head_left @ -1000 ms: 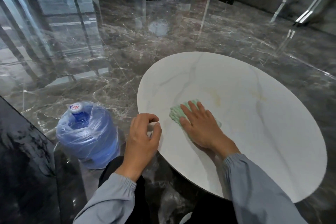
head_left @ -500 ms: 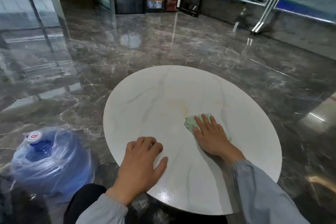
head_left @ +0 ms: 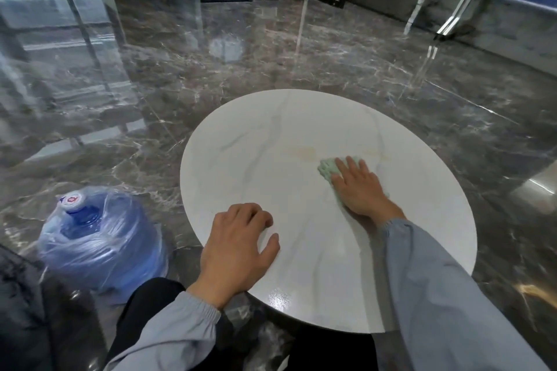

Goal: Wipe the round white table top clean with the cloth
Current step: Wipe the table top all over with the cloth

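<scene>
A pale green cloth [head_left: 327, 168] lies flat near the middle of the round white table top [head_left: 265, 141].

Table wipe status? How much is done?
Done: hard to judge; a glossy patch at the near rim of the table suggests wiping there. In hand: right hand presses the cloth flat mid-table; left hand rests by the rim. Left: the yellowish stain beside the cloth, probably the far half too.

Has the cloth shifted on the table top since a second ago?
Yes. The cloth, under the right hand, has slid rightward across the table top, from left of the yellowish stain to its right.
</scene>
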